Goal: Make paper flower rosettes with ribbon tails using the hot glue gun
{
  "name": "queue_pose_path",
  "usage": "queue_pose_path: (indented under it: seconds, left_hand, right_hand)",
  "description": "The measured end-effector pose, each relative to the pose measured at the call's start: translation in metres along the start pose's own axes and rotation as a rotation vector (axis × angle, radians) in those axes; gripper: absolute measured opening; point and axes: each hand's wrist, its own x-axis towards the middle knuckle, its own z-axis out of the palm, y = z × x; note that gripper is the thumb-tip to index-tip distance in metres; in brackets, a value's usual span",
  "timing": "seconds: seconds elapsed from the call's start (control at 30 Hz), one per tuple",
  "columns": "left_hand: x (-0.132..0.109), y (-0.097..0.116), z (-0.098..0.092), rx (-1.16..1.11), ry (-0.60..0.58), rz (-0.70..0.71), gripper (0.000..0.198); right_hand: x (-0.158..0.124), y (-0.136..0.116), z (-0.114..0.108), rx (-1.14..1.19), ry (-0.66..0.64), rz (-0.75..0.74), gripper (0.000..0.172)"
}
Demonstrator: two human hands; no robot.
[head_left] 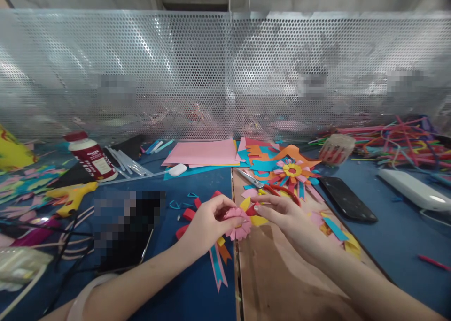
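My left hand pinches a pink paper flower with a fringed rim, its thumb lying over the flower's face. The fingers of my right hand are closed on a small red paper piece at the flower's upper right. Yellow paper petals show between the two hands. Beneath my left wrist lies a rosette of red, orange and yellow strips, partly hidden, with a pink and blue ribbon tail. Red-handled scissors rest just beyond my right hand.
A finished-looking paper rosette lies among orange and blue scraps. Pink sheets are stacked at the back. A yellow glue gun and white bottle stand left. A black phone lies right, before a perforated metal screen.
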Motion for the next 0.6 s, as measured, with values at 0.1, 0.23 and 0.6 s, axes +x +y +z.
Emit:
queue_pose_path:
  seconds: [0.1, 0.23, 0.6]
  left_hand:
    - [0.000, -0.002, 0.000, 0.000, 0.008, 0.011, 0.025]
    - [0.000, -0.002, -0.001, 0.030, -0.004, 0.032, 0.024]
    - [-0.012, 0.002, -0.013, 0.510, 0.083, 0.823, 0.010]
  right_hand:
    - [-0.001, -0.003, 0.000, -0.003, 0.000, -0.010, 0.038]
    - [0.001, -0.002, -0.001, 0.005, -0.004, -0.036, 0.038]
    - [-0.013, 0.004, -0.008, -0.811, -0.053, -0.784, 0.048]
